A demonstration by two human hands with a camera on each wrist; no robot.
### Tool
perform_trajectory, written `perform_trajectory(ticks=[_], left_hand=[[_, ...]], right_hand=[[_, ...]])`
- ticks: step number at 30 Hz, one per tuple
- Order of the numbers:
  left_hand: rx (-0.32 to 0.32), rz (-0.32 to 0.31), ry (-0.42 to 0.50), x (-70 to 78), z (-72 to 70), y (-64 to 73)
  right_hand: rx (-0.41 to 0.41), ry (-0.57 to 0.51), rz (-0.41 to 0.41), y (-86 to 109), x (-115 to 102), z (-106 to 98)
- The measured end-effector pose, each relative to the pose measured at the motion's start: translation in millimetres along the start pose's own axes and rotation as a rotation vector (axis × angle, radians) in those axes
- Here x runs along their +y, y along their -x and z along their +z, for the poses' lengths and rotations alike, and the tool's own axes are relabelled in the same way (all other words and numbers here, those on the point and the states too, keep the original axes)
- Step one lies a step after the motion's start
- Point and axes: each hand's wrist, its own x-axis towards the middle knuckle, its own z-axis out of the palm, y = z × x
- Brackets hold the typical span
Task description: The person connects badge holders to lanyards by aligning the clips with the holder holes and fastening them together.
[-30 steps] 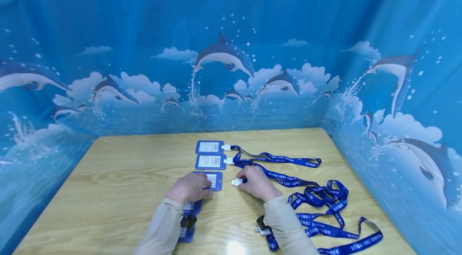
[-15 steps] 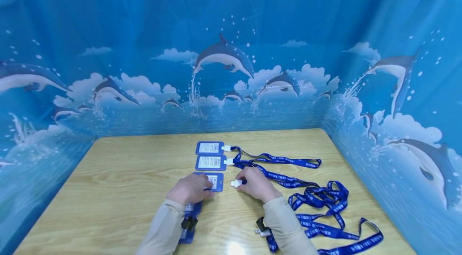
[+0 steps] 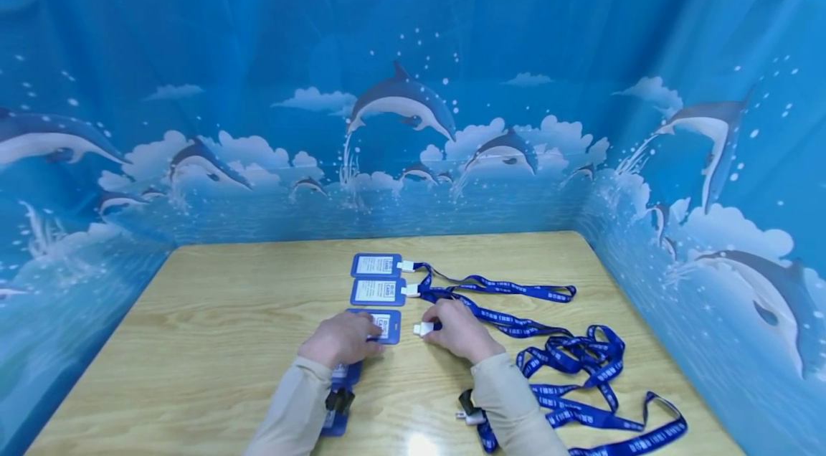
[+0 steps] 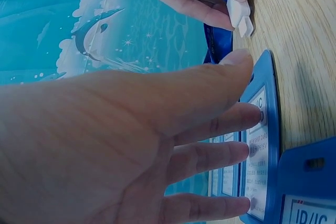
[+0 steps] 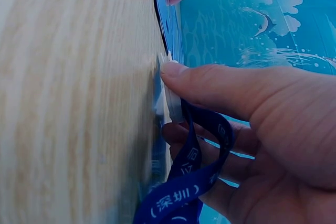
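My left hand rests its fingertips on a blue badge holder lying flat on the table. In the left wrist view the fingers are fairly straight and spread across the holder's card. To the right, my right hand pinches the white plastic clip of a blue lanyard between thumb and fingers. The lanyard strap loops down below that hand in the right wrist view. A small gap separates the clip from the holder's slotted end.
Beyond the hands, two badge holders lie clipped to lanyards stretching right. More holders lie partly under the left forearm. Tangled lanyards cover the right side of the wooden table. A dolphin-print curtain surrounds the table's back and sides.
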Motion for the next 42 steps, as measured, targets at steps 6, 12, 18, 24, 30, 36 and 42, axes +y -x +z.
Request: perform_trajectory(ticks=[6,12,18,24,30,36,42], left_hand=[[-0.01,-0.017,-0.011,0.5,0.2,-0.9],[-0.016,-0.031,-0.015,2.1,0.0,-0.9],[-0.02,-0.043,-0.01,3.4,-0.2,-0.3],[-0.015,-0.033,-0.015,2.9,0.4,-0.4],[-0.005,-0.014,-0.016,3.1,0.8,-0.4],[-0.001,-0.009,-0.014,3.6,1.6,-1.0],[-0.007,-0.017,-0.019,3.9,1.7,-1.0]], right_hand=[[-0.001,-0.002,0.006,-0.4,0.1,0.4],[-0.001,0.002,0.001,-1.4,0.6,1.1],[-0.005,0.009,0.0,-1.9,-0.3,1.7],[-0.008,0.003,0.0,-2.8,-2.4,1.5],[-0.013,0.002,0.004,-4.9,-3.4,2.5],[-0.009,0.007,-0.002,-5.7,-4.2,3.8],[-0.014,0.003,0.009,-6.3,-4.8,3.3]])
